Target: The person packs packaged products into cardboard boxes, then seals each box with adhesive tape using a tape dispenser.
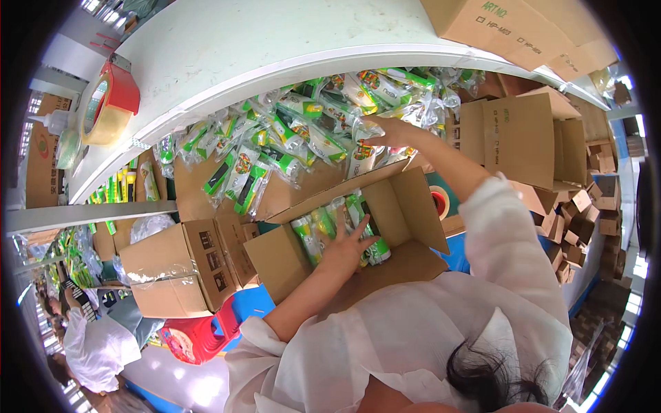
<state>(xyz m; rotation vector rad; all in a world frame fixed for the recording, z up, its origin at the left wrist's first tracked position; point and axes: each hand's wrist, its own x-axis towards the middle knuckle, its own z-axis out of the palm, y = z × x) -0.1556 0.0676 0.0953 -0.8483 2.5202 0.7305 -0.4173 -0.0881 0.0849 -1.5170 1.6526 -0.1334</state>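
Note:
My left hand lies with spread fingers on green and yellow plastic packets inside an open cardboard box in front of me. My right hand reaches up into a pile of the same clear-wrapped green packets under a white table edge, its fingers closed on one packet. Both arms wear white sleeves.
A white tabletop curves above, with a red tape dispenser on its left and brown boxes at the right. More cardboard boxes stand at left and right. A red stool sits below.

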